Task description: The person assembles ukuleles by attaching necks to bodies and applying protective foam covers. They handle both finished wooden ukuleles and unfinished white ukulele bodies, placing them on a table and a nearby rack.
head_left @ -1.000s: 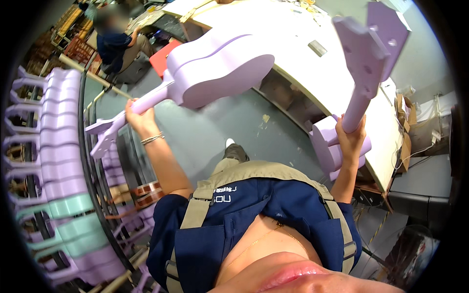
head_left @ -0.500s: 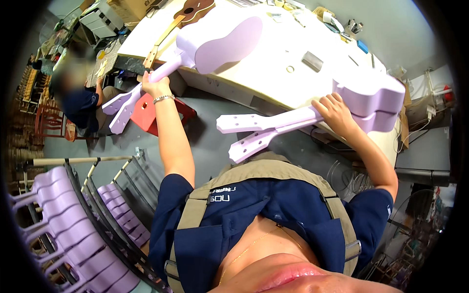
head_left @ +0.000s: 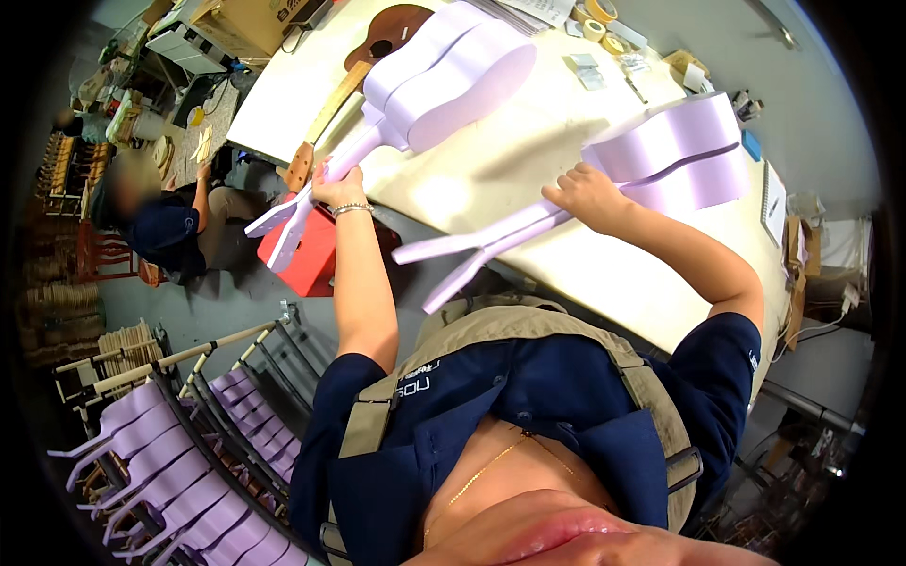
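Observation:
My left hand is closed around the necks of a pair of lavender ukuleles. Their bodies lie together over the far left part of the white table, and the two headstocks fork out toward me past the table edge. With my right hand I grip a second pair of lavender ukuleles by the necks, bodies pointing away to the right above the table. Whether either pair rests on the tabletop I cannot tell. A brown ukulele lies on the table just left of the first pair, partly hidden by it.
Beyond the pairs, the white table carries tape rolls, a blue block and a notebook. A red stool stands below its left edge. Lower left, a rack holds several lavender ukuleles. Another person sits at far left.
The left pair has turned, showing both bodies' sides instead of one broad flat face. The right pair has moved left and farther over the table. Both hands keep their grip.

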Available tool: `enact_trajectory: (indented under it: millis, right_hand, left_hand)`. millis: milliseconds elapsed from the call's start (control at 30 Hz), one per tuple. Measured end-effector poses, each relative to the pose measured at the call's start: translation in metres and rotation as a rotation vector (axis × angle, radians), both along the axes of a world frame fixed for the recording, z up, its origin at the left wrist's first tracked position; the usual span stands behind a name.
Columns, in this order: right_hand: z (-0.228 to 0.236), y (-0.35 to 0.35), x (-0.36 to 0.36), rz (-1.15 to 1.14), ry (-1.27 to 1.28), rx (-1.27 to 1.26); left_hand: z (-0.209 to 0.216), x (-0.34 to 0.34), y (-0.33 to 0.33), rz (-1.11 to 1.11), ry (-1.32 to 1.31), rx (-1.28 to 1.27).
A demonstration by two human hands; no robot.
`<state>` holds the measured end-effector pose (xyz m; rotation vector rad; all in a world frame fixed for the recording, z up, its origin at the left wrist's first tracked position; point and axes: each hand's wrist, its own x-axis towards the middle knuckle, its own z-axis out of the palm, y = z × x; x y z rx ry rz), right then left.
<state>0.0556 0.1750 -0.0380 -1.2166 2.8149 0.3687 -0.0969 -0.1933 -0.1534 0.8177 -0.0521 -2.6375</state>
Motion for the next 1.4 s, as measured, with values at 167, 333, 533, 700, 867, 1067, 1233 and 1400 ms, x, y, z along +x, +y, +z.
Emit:
enact_trajectory:
  millis: [167,333,533,700,867,1067,1233,1400]
  right_hand:
    - [-0.018,-0.022,-0.027,0.072,-0.118,0.060]
    - [-0.027,-0.068,-0.054,0.125,-0.145,0.021]
    - [-0.050,-0.100,-0.071,0.173,-0.182,0.028]
    - [-0.064,-0.117,-0.083,0.198,-0.124,0.074]
    - [-0.077,-0.129,-0.110,0.213,-0.093,0.070]
    - [-0.091,-0.145,-0.147,0.263,-0.052,-0.004]
    - [-0.094,-0.156,-0.165,0.308,-0.128,0.062]
    - [-0.097,-0.147,-0.164,0.288,-0.057,0.038]
  left_hand:
    - [-0.007,-0.014,0.003,0.029,-0.013,0.014]
    - [-0.021,-0.034,0.030,0.068,0.006,0.191]
    - [-0.040,-0.045,0.040,0.075,0.022,0.362]
    - [-0.045,-0.056,0.036,0.055,0.001,0.390]
    - [-0.038,-0.069,0.035,0.067,0.005,0.426]
    - [-0.039,-0.068,0.033,-0.020,0.106,0.437]
    - [-0.026,-0.063,0.027,-0.175,-0.004,0.338]
    - [0.014,-0.026,0.023,-0.505,-0.301,0.334]
